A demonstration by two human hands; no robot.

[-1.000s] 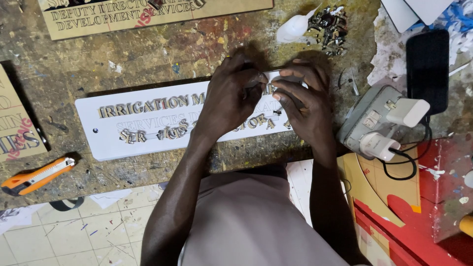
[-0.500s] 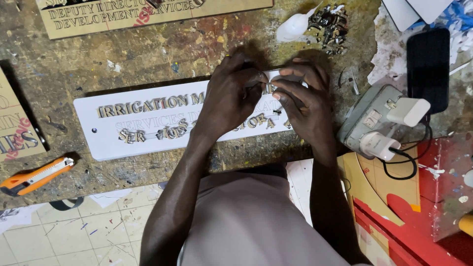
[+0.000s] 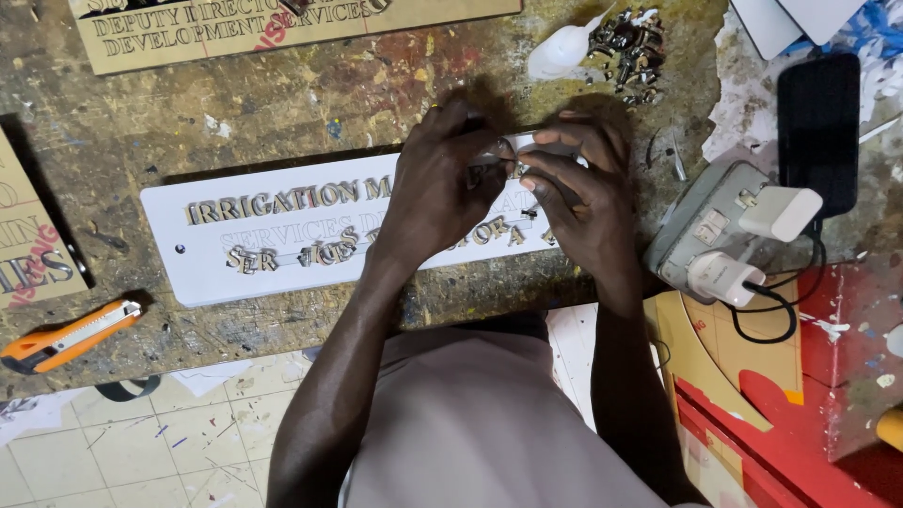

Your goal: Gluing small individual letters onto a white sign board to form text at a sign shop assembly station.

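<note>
both hands are over the right half of the white sign plate (image 3: 282, 273) lying flat on the worn, paint-stained table (image 3: 310, 103). the left hand (image 3: 437, 193) is curled, fingers drawn together near the top edge of the plate, pinching a small metallic letter (image 3: 489, 172), its shape too small to make out. the right hand (image 3: 574, 202) meets it from the other side, fingertips closed in on the same tiny piece, so the two hands touch right there above the plate. on the plate, one row of gold raised letters runs along the top, and a looser row of letters sits below, some tilted. to the left, near the table edge, an orange utility knife (image 3: 66, 336) lies well apart from the hands. up top, a tan lettered board (image 3: 282, 23) lies flat. beyond the right hand, a heap of small metal bits (image 3: 625, 47) sits beside a white plastic piece (image 3: 560, 52). to the right, a grey power strip (image 3: 705, 230) carries white plugs, with a black phone (image 3: 818, 132) just beside it.
</note>
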